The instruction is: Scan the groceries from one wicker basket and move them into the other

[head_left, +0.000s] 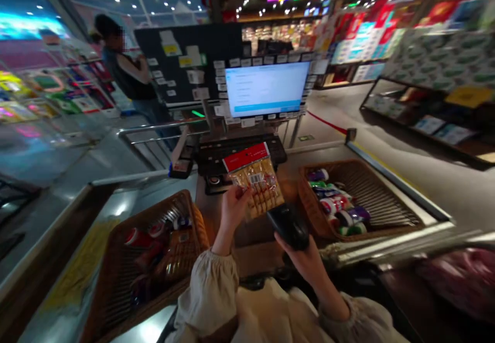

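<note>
My left hand [234,208] grips the left side of a clear snack packet [263,184] with a red header, held up in front of me. A white barcode label faces me on the packet, and its contents look tan and stick-like. My right hand [299,247] is wrapped round a black handheld barcode scanner [288,225], whose head is at the packet's lower right corner. Whether scanner and packet touch, I cannot tell. At the left stands a brown wicker basket [199,229] with bottles and packets. A second wicker basket [390,198] at the right holds several bottles.
A lit monitor [268,90] stands behind the counter, framed by small labels. Below it lies a black keyboard [216,152]. Metal rails [154,131] run at the left. Another person [127,69] stands beyond them. A display table [433,121] is at the far right.
</note>
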Demonstrator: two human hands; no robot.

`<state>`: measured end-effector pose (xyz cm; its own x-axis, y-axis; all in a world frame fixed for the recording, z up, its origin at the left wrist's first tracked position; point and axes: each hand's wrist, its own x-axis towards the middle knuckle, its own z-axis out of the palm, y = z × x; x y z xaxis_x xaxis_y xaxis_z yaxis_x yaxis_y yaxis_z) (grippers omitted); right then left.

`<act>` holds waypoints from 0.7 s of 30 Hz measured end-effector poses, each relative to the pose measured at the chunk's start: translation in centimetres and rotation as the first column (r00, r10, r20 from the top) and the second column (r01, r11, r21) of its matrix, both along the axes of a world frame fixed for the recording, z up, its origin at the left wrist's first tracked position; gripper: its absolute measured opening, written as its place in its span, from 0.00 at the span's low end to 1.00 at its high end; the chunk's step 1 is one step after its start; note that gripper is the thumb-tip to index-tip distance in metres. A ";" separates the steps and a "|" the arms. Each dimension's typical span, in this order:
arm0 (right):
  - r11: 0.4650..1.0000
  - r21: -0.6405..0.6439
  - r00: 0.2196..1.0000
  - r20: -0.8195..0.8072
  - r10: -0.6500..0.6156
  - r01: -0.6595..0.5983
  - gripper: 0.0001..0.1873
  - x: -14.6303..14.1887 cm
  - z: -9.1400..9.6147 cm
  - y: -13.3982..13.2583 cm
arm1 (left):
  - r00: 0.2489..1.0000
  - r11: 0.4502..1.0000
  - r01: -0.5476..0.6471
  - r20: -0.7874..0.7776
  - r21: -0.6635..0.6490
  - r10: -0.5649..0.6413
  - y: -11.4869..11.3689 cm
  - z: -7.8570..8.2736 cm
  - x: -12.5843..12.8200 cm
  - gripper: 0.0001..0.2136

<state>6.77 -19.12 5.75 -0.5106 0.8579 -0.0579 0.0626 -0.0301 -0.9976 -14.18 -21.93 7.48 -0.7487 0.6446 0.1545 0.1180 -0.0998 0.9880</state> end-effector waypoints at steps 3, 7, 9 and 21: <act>1.000 0.022 1.000 0.016 -0.011 0.011 0.14 0.6 -0.2 0.6 | 0.997 0.999 0.026 0.080 -0.033 -0.023 2.1 -1.9 1.3 0.14; 1.000 0.023 1.000 0.014 -0.004 0.004 0.15 0.6 -0.3 1.2 | 0.988 0.998 0.056 0.149 -0.034 -0.051 2.7 -3.4 2.0 0.15; 1.000 0.020 1.000 0.016 0.014 -0.014 0.16 0.2 -0.4 1.3 | 0.988 0.998 0.063 0.141 -0.030 -0.058 2.5 -3.8 1.8 0.14; 0.990 0.021 0.990 0.020 0.136 -0.137 0.15 -1.7 -1.7 1.3 | 0.987 0.998 -0.064 0.148 0.025 0.059 0.4 -6.1 -0.7 0.16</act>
